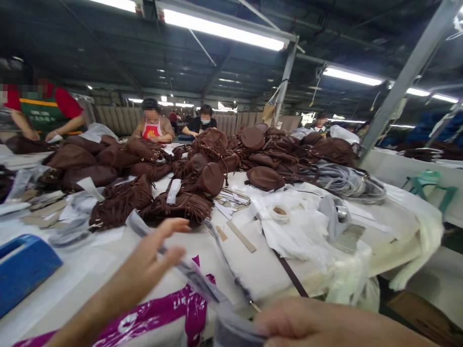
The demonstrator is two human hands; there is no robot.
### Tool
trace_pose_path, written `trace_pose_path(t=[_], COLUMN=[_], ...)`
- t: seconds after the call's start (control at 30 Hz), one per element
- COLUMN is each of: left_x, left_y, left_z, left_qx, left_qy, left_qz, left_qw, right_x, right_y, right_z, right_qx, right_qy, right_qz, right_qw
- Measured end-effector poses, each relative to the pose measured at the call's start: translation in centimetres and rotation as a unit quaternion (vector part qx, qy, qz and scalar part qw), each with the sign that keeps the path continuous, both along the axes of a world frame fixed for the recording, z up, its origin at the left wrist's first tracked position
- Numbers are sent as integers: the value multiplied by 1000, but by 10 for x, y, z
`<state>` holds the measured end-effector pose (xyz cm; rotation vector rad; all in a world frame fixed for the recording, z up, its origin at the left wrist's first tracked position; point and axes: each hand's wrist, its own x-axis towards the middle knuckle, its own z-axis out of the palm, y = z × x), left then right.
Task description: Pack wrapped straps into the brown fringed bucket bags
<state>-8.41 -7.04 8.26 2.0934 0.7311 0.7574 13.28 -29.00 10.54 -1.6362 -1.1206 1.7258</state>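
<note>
My right hand [321,326] is closed at the bottom, pinching the near end of a long grey strap wrapped in thin plastic [201,284]. From there the strap stretches away to the left, passing behind my left hand [156,254]. That hand hovers over the table with thumb and fingers apart, holding nothing. Just past its fingertips lies a brown fringed bag [177,207]. A second thin wrapped strap with a metal clip [231,269] runs down the table between my hands. Below my left hand is a white and purple plastic bag [135,322].
Brown bags [251,154] are heaped across the table [265,281]. A blue plastic holder [19,277] stands at left; a tape roll [280,213], white wrapping [301,236] and coiled wrapped straps [341,180] lie right. Several people, one in a green apron [39,116], work beyond.
</note>
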Motion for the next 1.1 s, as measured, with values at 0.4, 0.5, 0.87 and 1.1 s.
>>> trace_pose_path(t=[0.4,0.5,0.87,1.1], left_x=[-47,-73,-117,-120], left_y=[79,122,198,211], left_z=[-46,-60,-75,-64], left_qx=[251,329,366,360], left_qy=[185,261,378,384], left_qz=[30,46,115,109], left_qw=[950,906,843,843], right_x=[-17,-9,20,18], right_y=[81,92,141,156], right_z=[-29,-57,-77,-87], right_qx=[28,35,-30,9], right_qy=[90,37,-79,-246], right_qz=[40,47,90,83], right_qw=[995,998,992,966])
